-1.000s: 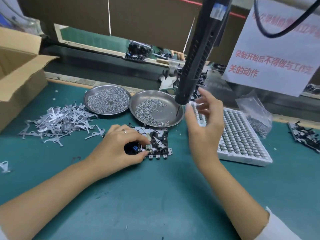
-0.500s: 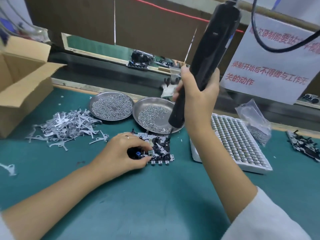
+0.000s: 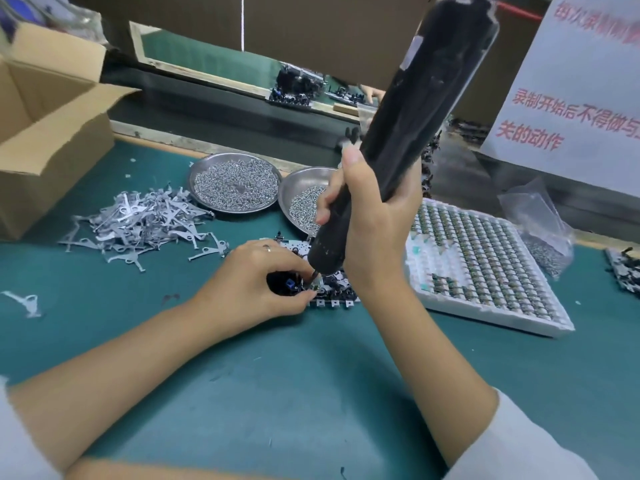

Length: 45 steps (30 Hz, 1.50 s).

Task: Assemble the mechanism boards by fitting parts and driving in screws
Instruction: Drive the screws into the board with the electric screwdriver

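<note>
A small mechanism board with black and metal parts lies on the green mat at the centre. My left hand grips its left end, fingers curled round a black part with a blue piece. My right hand grips the lower body of a black electric screwdriver, which leans up to the right. Its bit touches the board just right of my left fingertips. Much of the board is hidden under both hands.
Two steel dishes of screws sit behind the board. A heap of grey metal levers lies to the left, beside an open cardboard box. A white tray of small parts and a plastic bag are on the right.
My right hand took hold of the hanging screwdriver and brought it down from above the right dish onto the board. My left hand has stayed on the board.
</note>
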{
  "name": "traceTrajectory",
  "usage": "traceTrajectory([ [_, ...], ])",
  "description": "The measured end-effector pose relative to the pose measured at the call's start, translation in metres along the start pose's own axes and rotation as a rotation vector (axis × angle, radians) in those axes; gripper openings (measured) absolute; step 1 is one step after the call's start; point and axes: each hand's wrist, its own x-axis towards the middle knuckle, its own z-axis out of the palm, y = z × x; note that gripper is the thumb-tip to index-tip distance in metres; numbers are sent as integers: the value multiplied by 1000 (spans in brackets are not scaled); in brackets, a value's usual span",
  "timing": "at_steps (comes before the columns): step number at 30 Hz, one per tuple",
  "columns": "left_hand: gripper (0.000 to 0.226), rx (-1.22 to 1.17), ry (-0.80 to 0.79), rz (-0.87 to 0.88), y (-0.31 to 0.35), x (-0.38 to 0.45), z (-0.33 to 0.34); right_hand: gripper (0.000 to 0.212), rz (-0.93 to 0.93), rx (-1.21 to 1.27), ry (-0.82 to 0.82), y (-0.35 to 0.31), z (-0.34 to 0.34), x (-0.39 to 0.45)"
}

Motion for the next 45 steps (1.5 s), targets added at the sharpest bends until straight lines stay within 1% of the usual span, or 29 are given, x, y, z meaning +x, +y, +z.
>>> traceTrajectory([
  [8, 23, -32, -15, -28, 1, 1, 0, 17, -13, -1, -2, 1, -2, -1],
  [24, 21, -15, -9, -8, 1, 1, 0, 16, -59, 8, -8, 4, -1, -4],
  [32, 18, -20, -10, -14, -1, 1, 0, 18, -37, 3, -4, 3, -4, -3],
  [37, 22, -29, -14, -33, 0, 0, 0, 18, -101, 3, 32, -2, -14, 5],
  [42, 22, -23, -15, -33, 1, -1, 0, 18, 0, -73, 40, 9, -16, 5],
  [45, 23, -12, -12, -41, 1, -2, 0, 18, 35, -57, 32, 10, -18, 7],
])
